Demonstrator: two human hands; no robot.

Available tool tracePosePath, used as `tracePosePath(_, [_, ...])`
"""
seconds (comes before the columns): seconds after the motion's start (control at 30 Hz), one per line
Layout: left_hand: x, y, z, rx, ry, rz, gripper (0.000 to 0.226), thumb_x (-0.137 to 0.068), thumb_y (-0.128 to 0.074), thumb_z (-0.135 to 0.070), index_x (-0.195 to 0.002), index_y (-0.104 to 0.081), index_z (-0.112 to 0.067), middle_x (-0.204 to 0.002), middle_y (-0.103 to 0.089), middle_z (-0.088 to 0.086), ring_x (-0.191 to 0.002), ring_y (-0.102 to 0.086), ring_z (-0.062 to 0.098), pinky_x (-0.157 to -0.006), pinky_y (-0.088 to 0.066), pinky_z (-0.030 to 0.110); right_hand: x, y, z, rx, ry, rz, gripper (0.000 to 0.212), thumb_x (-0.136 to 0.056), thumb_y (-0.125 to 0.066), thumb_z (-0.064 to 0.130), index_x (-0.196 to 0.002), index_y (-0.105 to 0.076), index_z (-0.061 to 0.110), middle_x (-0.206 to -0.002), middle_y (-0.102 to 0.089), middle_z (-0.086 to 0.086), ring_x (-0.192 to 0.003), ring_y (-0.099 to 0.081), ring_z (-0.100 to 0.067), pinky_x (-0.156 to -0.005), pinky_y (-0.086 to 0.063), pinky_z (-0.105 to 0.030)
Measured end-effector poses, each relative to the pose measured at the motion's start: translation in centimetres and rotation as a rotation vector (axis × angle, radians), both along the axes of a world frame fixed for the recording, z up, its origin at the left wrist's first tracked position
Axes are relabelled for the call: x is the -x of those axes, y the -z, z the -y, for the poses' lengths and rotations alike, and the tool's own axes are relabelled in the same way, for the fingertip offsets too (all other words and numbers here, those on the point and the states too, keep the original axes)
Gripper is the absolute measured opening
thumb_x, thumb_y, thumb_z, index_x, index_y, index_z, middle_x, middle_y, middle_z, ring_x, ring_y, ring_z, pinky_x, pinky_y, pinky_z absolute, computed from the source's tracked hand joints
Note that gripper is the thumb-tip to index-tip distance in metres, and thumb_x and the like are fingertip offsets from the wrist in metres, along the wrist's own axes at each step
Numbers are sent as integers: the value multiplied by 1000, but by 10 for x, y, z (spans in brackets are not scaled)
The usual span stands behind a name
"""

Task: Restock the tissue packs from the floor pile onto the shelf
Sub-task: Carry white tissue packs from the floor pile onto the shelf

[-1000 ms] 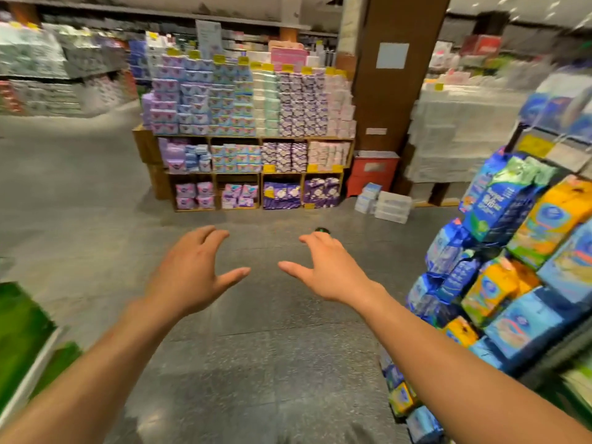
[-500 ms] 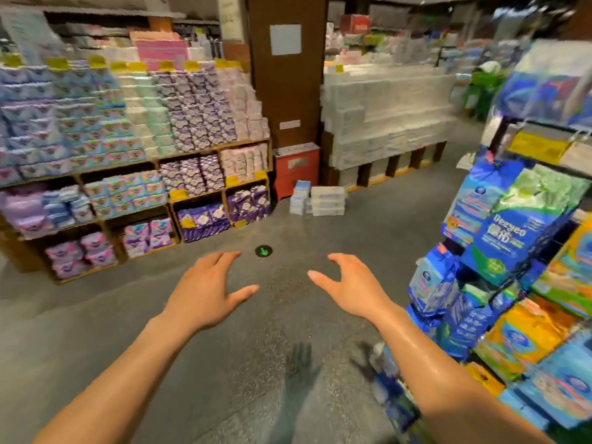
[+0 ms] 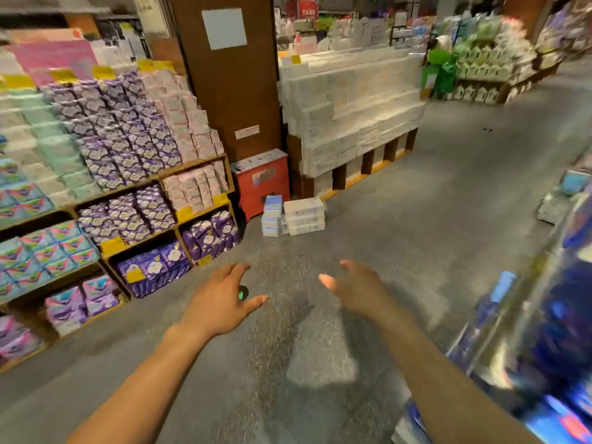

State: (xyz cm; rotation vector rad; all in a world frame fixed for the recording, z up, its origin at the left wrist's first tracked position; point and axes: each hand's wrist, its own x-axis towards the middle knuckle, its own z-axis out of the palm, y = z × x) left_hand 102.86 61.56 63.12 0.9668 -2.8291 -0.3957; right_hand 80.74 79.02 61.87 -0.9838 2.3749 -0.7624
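Observation:
A small pile of tissue packs [image 3: 303,215] sits on the grey floor ahead, white packs stacked beside blue-white ones, next to a red box. Behind it rises a stepped white display of tissue packs [image 3: 349,110] on wooden pallets. My left hand [image 3: 221,301] and my right hand [image 3: 362,290] reach forward over the floor, fingers spread and loosely bent, holding nothing. Both hands are well short of the pile.
A wooden shelf [image 3: 198,213] with purple, pink and teal packs fills the left. A brown pillar [image 3: 227,75] and a red box [image 3: 262,182] stand behind the pile. A blurred blue product rack [image 3: 544,331] is close on my right. A small dark floor marker [image 3: 242,293] lies between my hands.
The view has swung right and moved closer to the floor pile and the white display. The left shelf slid leftward. Both hands stay held out, holding nothing.

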Motion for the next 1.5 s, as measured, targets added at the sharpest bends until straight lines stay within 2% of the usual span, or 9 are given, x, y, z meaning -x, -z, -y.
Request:
tracePosePath(0.13, [81, -6, 102, -35, -32, -5, 82, -85, -58, -66, -149, -38, -20, -150, -43, 5, -134, -44, 25, -109, -39, 39, 79, -14, 86, -43, -15, -9, 63, -93, -56, 61, -136, -52, 15, -128, -57, -3, -123, -52, -25, -103, -45, -36])
tracePosePath(0.2, [119, -1, 145, -60, -46, -13, 81, -85, -59, -66, -149, -38, -20, -151, -42, 5, -136, -42, 25, -110, -39, 40, 120, -14, 124, -68, -1, -19, 62, -88, -57, 70, -127, -57, 22, -122, -58, 2, -120, -53, -22, -100, -48, -39])
tracePosePath(0.3, [177, 22, 208, -101, -44, -2, 83, -84, -56, -69, -149, -39, -20, -151, -43, 5, -136, -42, 26, -109, -38, 40, 191, 14, 184, -66, 4, -24, 89, -72, -45, 93, -134, -55, 31, -134, -58, 6, -123, -55, -18, -101, -50, -41])
tracePosePath(0.4, [240, 46, 277, -144, -29, -7, 89, -80, -50, -76, -148, -40, -21, -150, -45, 4, -135, -44, 25, -109, -39, 40, 245, 12, 251, -119, 27, -62, 78, -88, -51, 75, -145, -49, 21, -145, -54, -1, -128, -53, -22, -104, -44, -36])
tracePosePath(0.5, [313, 64, 357, -156, 2, -46, 80, -85, -59, -65, -149, -39, -20, -149, -46, 4, -133, -46, 25, -106, -41, 37, 308, 20, 329, -148, 50, -61, 77, -94, -54, 64, -151, -40, 14, -154, -45, -6, -138, -46, -25, -109, -38, -36])
tracePosePath(0.67, [450, 61, 498, -188, 98, -35, 80, -84, -64, -62, -146, -43, -17, -145, -52, 8, -127, -52, 29, -99, -45, 39, 421, 19, 448, -139, 78, -82, 68, -95, -53, 60, -146, -47, 15, -149, -51, -7, -133, -50, -26, -105, -40, -35])
tracePosePath(1.03, [696, 85, 681, -153, 159, 129, 82, -87, -55, -66, -151, -35, -19, -153, -41, 5, -137, -41, 26, -106, -40, 38, 663, 55, 619, -284, 98, -111, 80, -93, -48, 69, -154, -34, 19, -160, -34, -8, -145, -32, -30, -116, -33, -49])
tracePosePath(1.27, [827, 131, 784, -227, 9, 146, 83, -87, -52, -70, -152, -35, -22, -156, -38, 4, -141, -38, 26, -110, -37, 39, 830, 94, 753, -306, -34, -143, 76, -96, -45, 66, -149, -39, 13, -152, -42, -14, -138, -38, -34, -111, -38, -50])
tracePosePath(1.5, [907, 187, 870, -336, -89, 203, 82, -86, -53, -69, -151, -34, -23, -153, -41, 4, -136, -42, 27, -106, -41, 46, 928, 150, 866, -365, -58, -97, 73, -96, -46, 64, -150, -40, 15, -151, -43, -14, -140, -37, -34, -111, -37, -48])
